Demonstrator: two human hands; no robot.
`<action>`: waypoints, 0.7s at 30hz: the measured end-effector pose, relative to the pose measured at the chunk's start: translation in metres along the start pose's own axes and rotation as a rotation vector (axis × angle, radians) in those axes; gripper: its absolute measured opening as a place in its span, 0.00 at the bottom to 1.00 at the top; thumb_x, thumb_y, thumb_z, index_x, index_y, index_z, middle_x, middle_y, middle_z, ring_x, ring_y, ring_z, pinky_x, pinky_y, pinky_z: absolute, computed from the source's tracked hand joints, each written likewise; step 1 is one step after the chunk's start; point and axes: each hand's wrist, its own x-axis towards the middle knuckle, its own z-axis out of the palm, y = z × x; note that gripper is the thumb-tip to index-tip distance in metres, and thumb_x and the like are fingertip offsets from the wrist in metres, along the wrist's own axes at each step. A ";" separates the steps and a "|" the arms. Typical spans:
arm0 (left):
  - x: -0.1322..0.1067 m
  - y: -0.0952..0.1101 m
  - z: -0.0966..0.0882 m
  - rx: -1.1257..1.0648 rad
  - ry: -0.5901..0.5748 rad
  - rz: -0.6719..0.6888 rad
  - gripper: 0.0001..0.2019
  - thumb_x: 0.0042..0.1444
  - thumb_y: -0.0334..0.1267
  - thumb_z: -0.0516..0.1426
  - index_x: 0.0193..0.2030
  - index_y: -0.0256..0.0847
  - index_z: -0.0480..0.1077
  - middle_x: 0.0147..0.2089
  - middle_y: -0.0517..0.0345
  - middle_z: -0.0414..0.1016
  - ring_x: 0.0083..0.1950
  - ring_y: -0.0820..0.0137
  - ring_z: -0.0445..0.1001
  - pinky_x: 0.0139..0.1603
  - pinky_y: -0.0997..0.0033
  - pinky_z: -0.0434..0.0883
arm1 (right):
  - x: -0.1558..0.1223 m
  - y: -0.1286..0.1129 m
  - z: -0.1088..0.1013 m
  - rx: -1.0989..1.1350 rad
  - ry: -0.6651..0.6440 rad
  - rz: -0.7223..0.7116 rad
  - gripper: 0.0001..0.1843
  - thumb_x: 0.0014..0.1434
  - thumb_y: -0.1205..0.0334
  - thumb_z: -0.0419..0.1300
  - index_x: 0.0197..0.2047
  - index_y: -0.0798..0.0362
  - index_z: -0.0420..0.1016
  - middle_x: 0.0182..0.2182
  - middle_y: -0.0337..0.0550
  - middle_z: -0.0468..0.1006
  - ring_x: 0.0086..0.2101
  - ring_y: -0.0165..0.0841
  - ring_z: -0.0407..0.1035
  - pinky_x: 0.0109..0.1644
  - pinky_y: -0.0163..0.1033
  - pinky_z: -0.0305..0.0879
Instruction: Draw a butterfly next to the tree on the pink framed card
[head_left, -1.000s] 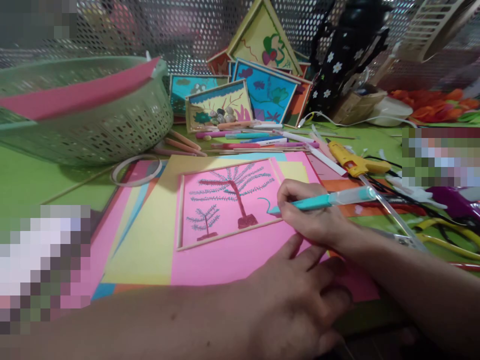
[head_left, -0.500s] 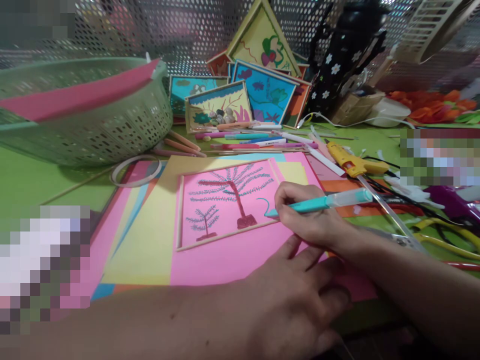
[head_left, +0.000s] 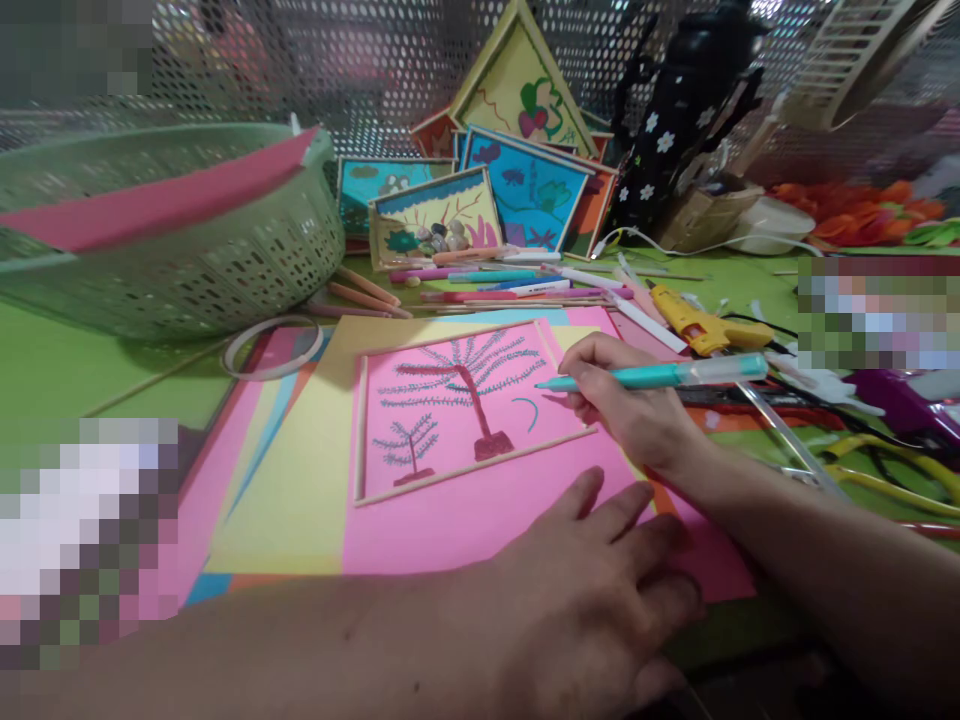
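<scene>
My right hand [head_left: 626, 400] grips a teal felt-tip pen [head_left: 649, 376], its tip over the right part of a pink drawing [head_left: 442, 440]. Thin wooden sticks [head_left: 472, 466] frame that drawing, which bears a large palm-like tree with a dark red trunk, a smaller plant at left and a curved teal line. My left hand [head_left: 600, 580] lies palm down on the pink paper [head_left: 450, 540] below the frame, fingers spread, holding nothing. I cannot tell whether the pen tip touches the paper.
A green basket [head_left: 225, 260] stands at the left, near a roll of tape [head_left: 274, 347]. Several pens [head_left: 517, 285] lie behind the drawing, before framed pictures [head_left: 536, 190]. At the right are a yellow glue gun [head_left: 701, 322], yellow-handled scissors [head_left: 892, 470] and a black flowered flask [head_left: 667, 120].
My right hand has lifted the pen up and away from the frame's lower edge. The curved teal line now shows in full. My left hand has stayed about where it was.
</scene>
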 end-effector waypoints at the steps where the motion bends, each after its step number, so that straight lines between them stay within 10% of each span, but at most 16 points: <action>1: 0.000 0.000 0.000 0.000 0.001 0.003 0.16 0.66 0.47 0.51 0.53 0.43 0.69 0.59 0.52 0.69 0.63 0.56 0.62 0.61 0.52 0.60 | 0.000 0.000 0.000 0.007 -0.013 0.021 0.08 0.54 0.60 0.52 0.25 0.51 0.65 0.19 0.34 0.66 0.22 0.27 0.60 0.25 0.35 0.57; 21: -0.001 0.000 0.007 0.014 0.031 0.015 0.16 0.65 0.48 0.51 0.52 0.42 0.68 0.58 0.53 0.69 0.63 0.56 0.62 0.59 0.54 0.61 | -0.003 -0.001 -0.001 -0.383 0.038 -0.071 0.05 0.50 0.63 0.53 0.24 0.51 0.63 0.19 0.35 0.68 0.22 0.27 0.60 0.25 0.33 0.55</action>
